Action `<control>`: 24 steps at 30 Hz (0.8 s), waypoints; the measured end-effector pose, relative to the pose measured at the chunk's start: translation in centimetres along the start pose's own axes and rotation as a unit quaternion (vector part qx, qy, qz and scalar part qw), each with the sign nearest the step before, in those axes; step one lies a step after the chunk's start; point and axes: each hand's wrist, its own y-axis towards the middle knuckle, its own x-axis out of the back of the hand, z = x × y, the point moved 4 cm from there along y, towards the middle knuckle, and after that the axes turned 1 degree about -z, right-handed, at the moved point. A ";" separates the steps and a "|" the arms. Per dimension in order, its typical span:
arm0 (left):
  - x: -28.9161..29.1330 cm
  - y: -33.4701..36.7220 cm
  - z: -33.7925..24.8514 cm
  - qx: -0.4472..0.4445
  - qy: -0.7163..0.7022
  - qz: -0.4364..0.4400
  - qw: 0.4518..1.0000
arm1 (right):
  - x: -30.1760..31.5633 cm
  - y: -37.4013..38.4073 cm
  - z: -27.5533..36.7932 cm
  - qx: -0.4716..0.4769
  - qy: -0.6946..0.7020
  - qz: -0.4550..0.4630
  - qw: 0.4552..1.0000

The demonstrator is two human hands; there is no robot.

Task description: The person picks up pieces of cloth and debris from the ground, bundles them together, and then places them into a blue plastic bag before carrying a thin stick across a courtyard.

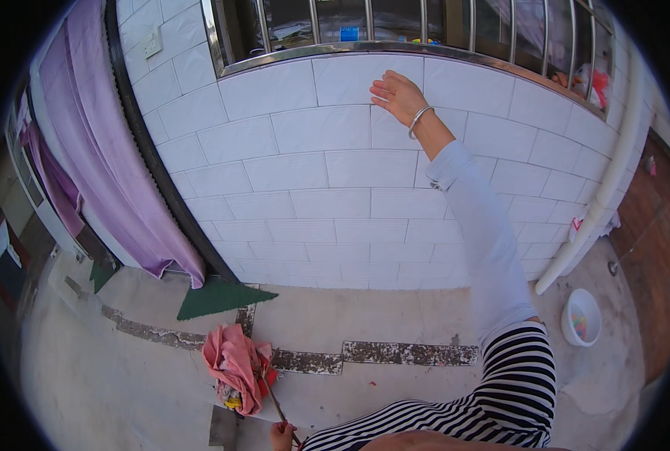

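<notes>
My right hand (397,96) is stretched out before the white tiled wall (297,169), just below the barred window. Its fingers are spread and it holds nothing; I cannot tell whether it touches the tiles. A silver bangle (419,119) circles the wrist, above a pale blue sleeve (478,218). Low in the picture, my left hand (281,436) is closed around a thin brown stick (273,396). The stick's far end meets a bunched pink cloth (233,357) on the floor, with red and yellow bits at its edges. How the two are joined is hidden.
A purple curtain (102,143) hangs in the doorway at left, with a green mat (218,297) at its foot. Metal window bars (369,21) run along the top. At right stand a white drainpipe (594,218) and a white basin (580,318) on the concrete floor (380,316).
</notes>
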 end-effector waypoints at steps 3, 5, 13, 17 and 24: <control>0.3 -0.9 -2.4 -0.010 0.026 -0.024 0.999 | -1.1 -3.0 -3.3 -0.031 -0.033 0.080 0.996; 0.2 -1.0 -4.8 -0.019 -0.012 -0.039 0.999 | -1.8 -7.9 -6.8 -0.101 -0.085 0.110 0.985; 0.6 -2.2 -12.6 -0.017 -0.327 -0.021 0.945 | 5.8 -38.6 -24.9 -0.499 0.042 0.127 0.856; 4.3 -6.3 -11.5 -0.031 -0.456 -0.028 0.889 | -0.9 -51.4 -32.0 -0.606 0.132 0.189 0.761; 12.2 -21.4 -5.3 -0.061 -0.489 -0.202 0.847 | -14.8 -68.4 -34.7 -0.688 0.155 0.373 0.602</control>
